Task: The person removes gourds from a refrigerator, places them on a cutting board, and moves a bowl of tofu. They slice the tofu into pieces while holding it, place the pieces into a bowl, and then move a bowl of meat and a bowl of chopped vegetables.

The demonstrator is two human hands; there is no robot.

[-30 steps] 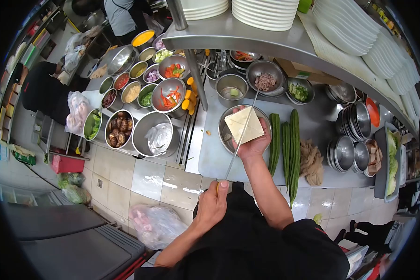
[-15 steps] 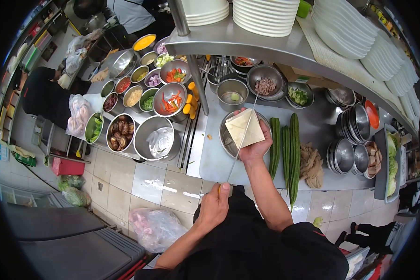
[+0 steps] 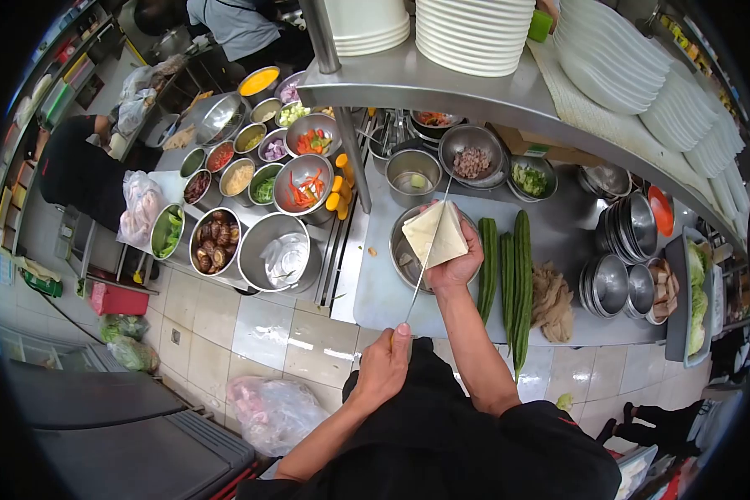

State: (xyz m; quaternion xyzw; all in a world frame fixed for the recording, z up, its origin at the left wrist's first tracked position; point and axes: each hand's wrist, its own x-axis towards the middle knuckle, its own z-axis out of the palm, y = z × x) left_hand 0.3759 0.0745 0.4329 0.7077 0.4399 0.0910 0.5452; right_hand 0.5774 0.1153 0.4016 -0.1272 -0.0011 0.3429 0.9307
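Note:
On the palm of my right hand point(image 3: 456, 268) rests a pale, square block of tofu point(image 3: 447, 239), with the thumb and fingers around its edges. Over a metal bowl point(image 3: 473, 287) on the white cutting board, the hand holds this block up. My left hand point(image 3: 382, 365) is closed round the handle of a knife, thumb stretched along it. The knife's blade point(image 3: 415, 293), seen edge-on as a thin line, runs away from me across the tofu. Pale pieces lie inside the bowl, partly hidden by the block.
Ridged green gourds point(image 3: 521, 287) and a brown cloth point(image 3: 551, 302) lie to the right. Beyond the board stand a pot point(image 3: 412, 190) and a bowl of chopped meat point(image 3: 472, 163). Ingredient pots, including one of mushrooms point(image 3: 215, 242), fill the left counter. A plate shelf point(image 3: 475, 98) overhangs the back.
The knife's blade has shifted slightly left across the tofu, and the block is turned a little in my right hand. Both hands keep their hold.

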